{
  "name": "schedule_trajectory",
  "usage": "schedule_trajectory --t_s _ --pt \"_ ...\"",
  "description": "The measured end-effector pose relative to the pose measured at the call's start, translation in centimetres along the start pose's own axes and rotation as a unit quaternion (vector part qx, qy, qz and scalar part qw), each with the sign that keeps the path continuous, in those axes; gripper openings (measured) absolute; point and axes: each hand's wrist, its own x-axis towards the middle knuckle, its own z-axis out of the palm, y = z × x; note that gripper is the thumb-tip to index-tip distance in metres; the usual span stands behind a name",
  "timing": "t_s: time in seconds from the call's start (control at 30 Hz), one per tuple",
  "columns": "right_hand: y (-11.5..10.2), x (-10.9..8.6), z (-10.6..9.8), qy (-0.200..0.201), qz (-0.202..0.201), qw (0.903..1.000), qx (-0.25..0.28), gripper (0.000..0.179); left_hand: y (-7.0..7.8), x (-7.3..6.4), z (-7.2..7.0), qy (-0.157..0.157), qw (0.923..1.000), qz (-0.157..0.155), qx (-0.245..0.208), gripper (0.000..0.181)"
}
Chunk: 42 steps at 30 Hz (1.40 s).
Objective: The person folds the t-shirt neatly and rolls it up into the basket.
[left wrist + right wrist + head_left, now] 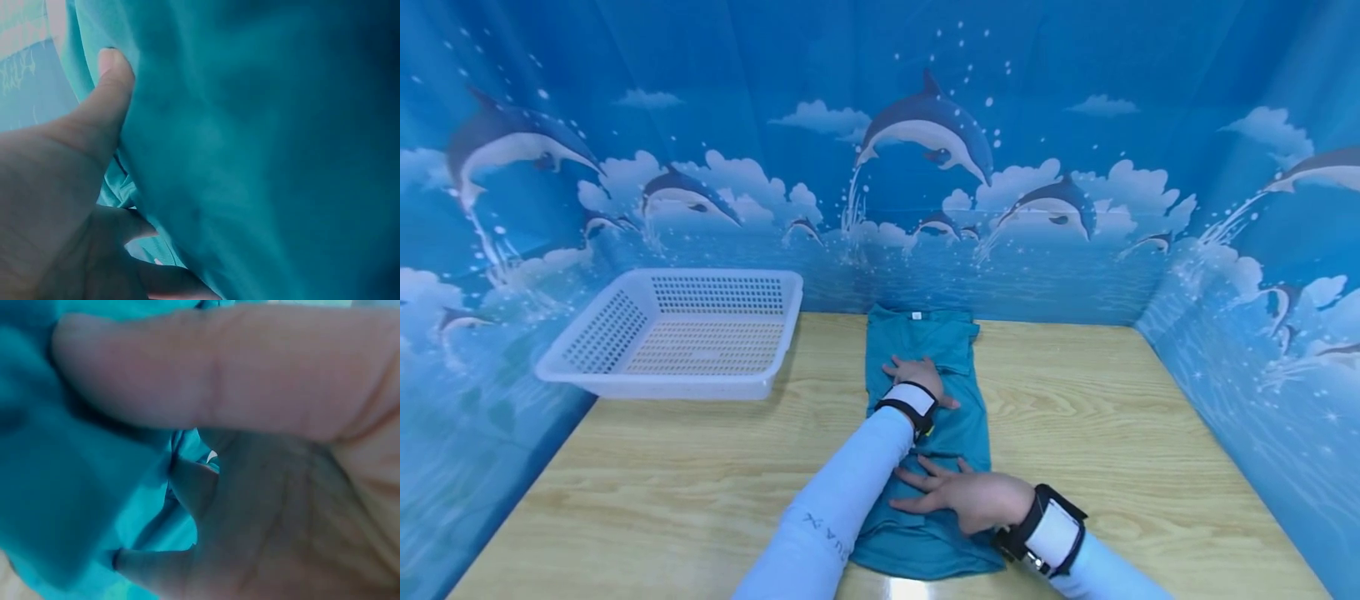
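Observation:
A teal shirt [958,433], folded into a long narrow strip, lies on the table with its collar and small white label toward the back curtain. My left hand [919,379] rests on its upper part, fingers spread over the cloth. Nearer the front, my right hand [981,497] presses on the lower part with spread fingers, beside a crosswise fold. In the left wrist view the thumb [112,81] touches teal cloth. The right wrist view shows the thumb [125,369] and other fingertips against the cloth. Part of the shirt is hidden under both hands and the left forearm.
A white plastic basket [677,390] with perforated sides stands at the back left of the wooden table [1075,400]. Blue curtains [775,167] printed with dolphins hang behind and along both sides.

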Motion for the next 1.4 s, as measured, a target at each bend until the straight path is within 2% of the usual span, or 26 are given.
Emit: schedule_trajectory --t_s 0.1,0.2,0.3,0.37,0.43,0.53,0.63,0.7,0.77,0.87,1.0,1.2,1.4 --pt "0.2 0.1 0.0 -0.004 0.002 1.0000 0.005 0.096 0.3 0.4 0.2 0.003 0.9999 -0.009 0.012 0.103" --pt "0.4 0.0 0.3 0.010 -0.002 0.9999 0.008 0.096 0.4 0.8 0.4 0.009 0.9997 -0.010 0.023 0.104" --pt "0.5 -0.2 0.8 0.042 -0.009 0.9990 0.012 0.093 -0.2 1.1 0.7 0.014 0.9996 0.023 0.007 0.105" --pt "0.7 -0.5 1.2 0.066 -0.011 0.9975 0.024 0.088 -1.3 0.9 0.7 0.011 0.9974 0.062 -0.036 0.105" --pt "0.9 -1.0 1.7 0.091 -0.009 0.9948 0.045 0.078 -2.9 0.3 0.3 0.000 0.9891 0.116 -0.090 0.102" --pt "1.4 -1.9 2.1 0.134 0.000 0.9871 0.087 0.061 -5.3 -1.2 -1.0 -0.004 0.9694 0.197 -0.146 0.093" --pt "1.6 -3.1 2.4 0.182 0.010 0.9783 0.098 0.045 -7.8 -3.5 -1.8 0.031 0.9524 0.270 -0.137 0.077" --pt "1.6 -3.8 2.6 0.204 0.020 0.9740 0.095 0.036 -9.6 -5.5 -1.6 0.063 0.9426 0.304 -0.122 0.064" --pt "1.6 -4.4 2.8 0.212 0.036 0.9720 0.094 0.030 -11.1 -7.5 -0.8 0.079 0.9334 0.331 -0.113 0.050" --pt "1.4 -4.9 3.4 0.209 0.051 0.9709 0.106 0.030 -12.9 -10.0 1.0 0.073 0.9271 0.352 -0.106 0.037" --pt "1.3 -5.0 4.0 0.202 0.057 0.9719 0.106 0.042 -14.0 -12.1 3.8 0.052 0.9300 0.354 -0.085 0.040" --pt "1.3 -4.4 4.5 0.195 0.070 0.9734 0.098 0.048 -14.5 -12.8 6.9 0.046 0.9253 0.369 -0.076 0.049" --pt "1.4 -4.1 4.7 0.205 0.064 0.9724 0.091 0.037 -14.2 -12.8 7.9 0.068 0.9193 0.380 -0.076 0.041"
